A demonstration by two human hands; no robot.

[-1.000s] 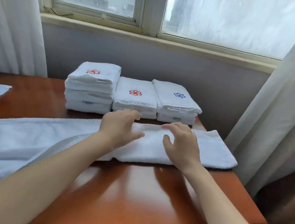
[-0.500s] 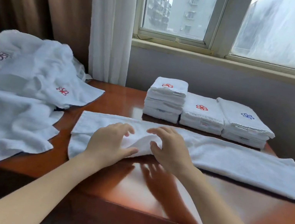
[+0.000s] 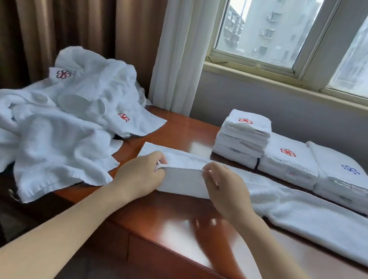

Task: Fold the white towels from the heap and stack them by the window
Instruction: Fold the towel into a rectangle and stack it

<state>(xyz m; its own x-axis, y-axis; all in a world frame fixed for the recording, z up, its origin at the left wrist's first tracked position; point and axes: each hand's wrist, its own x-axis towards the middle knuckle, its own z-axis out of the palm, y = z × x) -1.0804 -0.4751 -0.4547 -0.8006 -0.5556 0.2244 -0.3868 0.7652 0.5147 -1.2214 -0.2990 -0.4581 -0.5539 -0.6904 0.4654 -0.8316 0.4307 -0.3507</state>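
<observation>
The towel (image 3: 312, 209) right of the heap (image 3: 58, 130) looks soft, light and floppy; left hand (image 3: 140, 176) and right hand (image 3: 225, 192) each pinch its raised end edge.

text: none legible
tag (image 3: 292, 174) on middle folded stack (image 3: 295, 164): print too small
flower emblem (image 3: 288, 152): no letters

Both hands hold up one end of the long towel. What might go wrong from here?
1. The left hand and right hand pinch only one end of the long towel; the rest trails right, so the fold may land crooked.
2. It lies close to the folded stacks; dragging might nudge them.
3. The heap overhangs the table edge and could slip off.
</observation>
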